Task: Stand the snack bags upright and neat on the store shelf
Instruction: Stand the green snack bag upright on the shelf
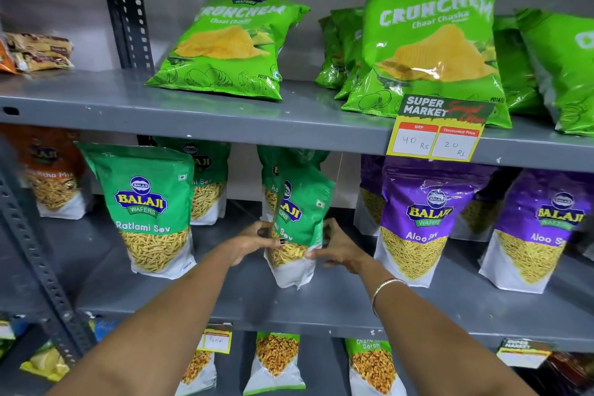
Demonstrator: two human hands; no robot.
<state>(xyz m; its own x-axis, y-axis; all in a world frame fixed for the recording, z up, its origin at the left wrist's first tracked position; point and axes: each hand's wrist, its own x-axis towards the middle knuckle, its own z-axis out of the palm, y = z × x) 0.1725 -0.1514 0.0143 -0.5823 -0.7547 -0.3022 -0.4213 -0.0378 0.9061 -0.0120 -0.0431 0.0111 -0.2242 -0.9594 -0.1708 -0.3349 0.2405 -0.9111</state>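
A green Ratlami Sev bag [300, 219] stands on the middle grey shelf [321, 302], turned a little to the left. My left hand [254, 239] holds its left side and my right hand [337, 246] holds its right side, low down on the bag. Another green Ratlami Sev bag [151, 212] stands upright to the left. Two more green bags [209, 183] stand behind, near the back wall. Purple Aloo Sev bags [421, 222] stand upright on the right.
Green Crunchem chip bags [231, 45] lean back on the upper shelf, beside a yellow price tag [437, 135]. An orange mix bag [51, 177] stands at far left. A slotted metal post [38, 254] runs down the left. More snack bags [276, 360] sit on the shelf below.
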